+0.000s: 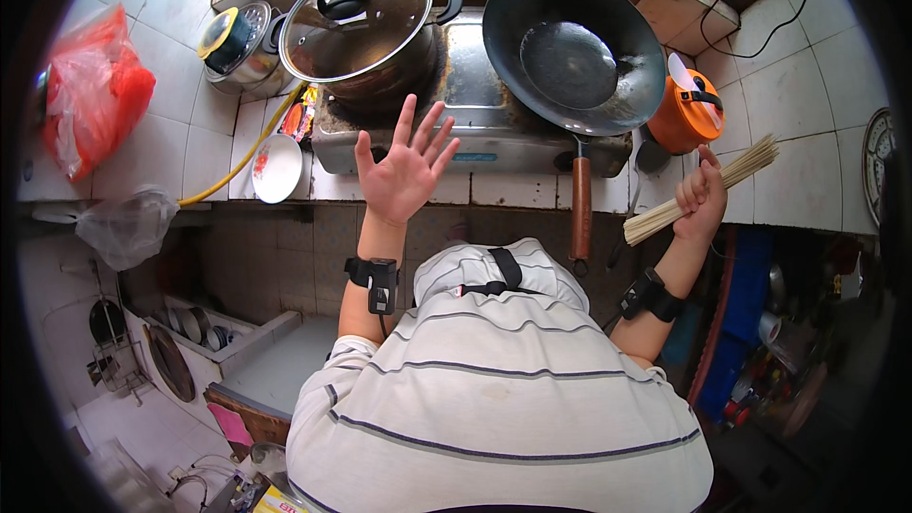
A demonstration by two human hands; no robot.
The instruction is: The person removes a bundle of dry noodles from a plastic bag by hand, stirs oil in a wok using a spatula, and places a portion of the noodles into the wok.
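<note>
My left hand is raised palm up with its fingers spread, holding nothing, in front of the gas stove. In my right hand is a bundle of dry noodle sticks, gripped around its middle and slanting up to the right. A dark wok with a wooden handle sits on the stove's right side; its inside looks wet. On the left side stands a dark pot under a glass lid with a black knob.
An orange lidded pot with a pale spoon on top stands right of the wok. Left of the stove are a flowered white bowl, a yellow hose, a steel pot and a red plastic bag. The wok handle overhangs the tiled counter's edge.
</note>
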